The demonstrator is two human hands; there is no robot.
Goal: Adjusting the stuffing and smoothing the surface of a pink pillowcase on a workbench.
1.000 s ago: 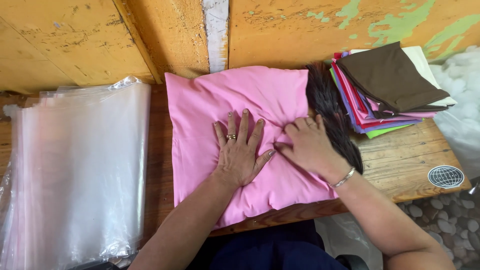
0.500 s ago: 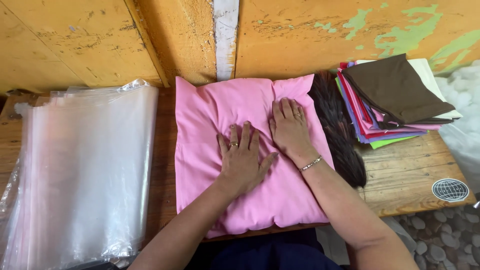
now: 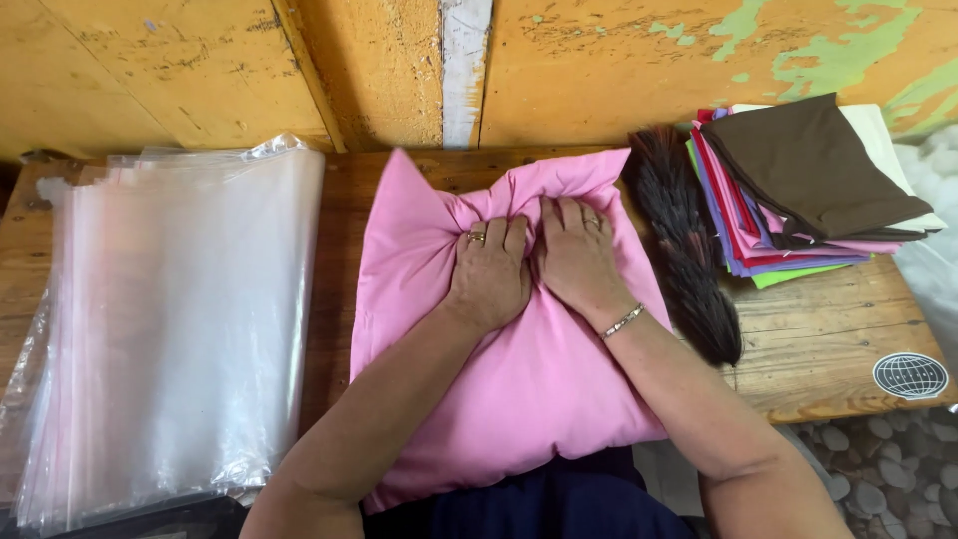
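A pink pillow (image 3: 519, 379) lies on the wooden table (image 3: 828, 339) in front of me. My left hand (image 3: 489, 269) and my right hand (image 3: 577, 255) sit side by side on its far half, fingers curled and pressed into the fabric. The cloth bunches into folds around both hands near the far edge, and the pillow's far left corner sticks up. Rings show on both hands, and a bracelet circles my right wrist.
A stack of clear plastic bags (image 3: 170, 319) covers the table's left side. A dark brush of bristles (image 3: 684, 250) lies just right of the pillow. Folded coloured fabrics (image 3: 808, 190) are piled at the right. A yellow wooden wall (image 3: 299, 70) stands behind.
Both hands have moved up the pillow to its far half and come together. They went from lying flat to gripping, bunching the fabric.
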